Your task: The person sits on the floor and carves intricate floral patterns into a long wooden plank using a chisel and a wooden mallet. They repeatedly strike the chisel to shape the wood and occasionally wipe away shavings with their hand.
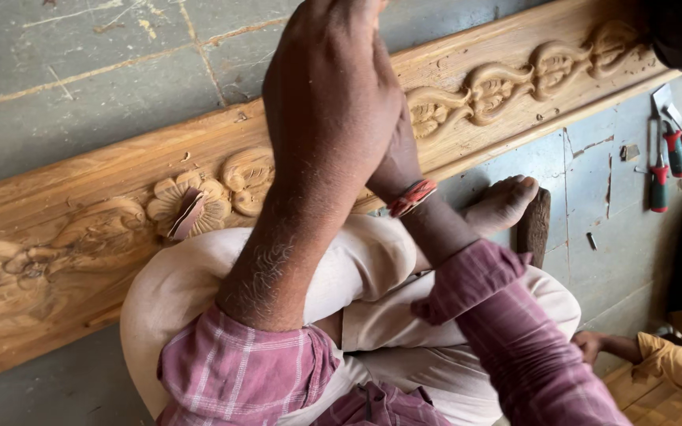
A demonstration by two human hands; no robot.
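left hand (329, 87): raised in front of the camera, over the carved plank (80, 229); fingers out of frame past the top edge, cannot tell if spread or pinching.
right hand (395, 162): tucked behind the left wrist, red thread band (412, 197) on it; fingers hidden, grip cannot be told.
plank: on the floor just beyond the person's knees, carving runs well to both sides below the hands.
sandpaper (187, 214): folded scrap on the flower carving, down and left of the hands, not held.
chisels (676, 154): red handles, well right of the hands, on the floor.
risk 1: loose scrap may slide off if the plank is nudged.
risk 2: bare foot (503, 203) touches the plank edge; a slipped tool could hit it.
risk 3: hands block the view of the carving; a blind stroke could mar the raised detail.
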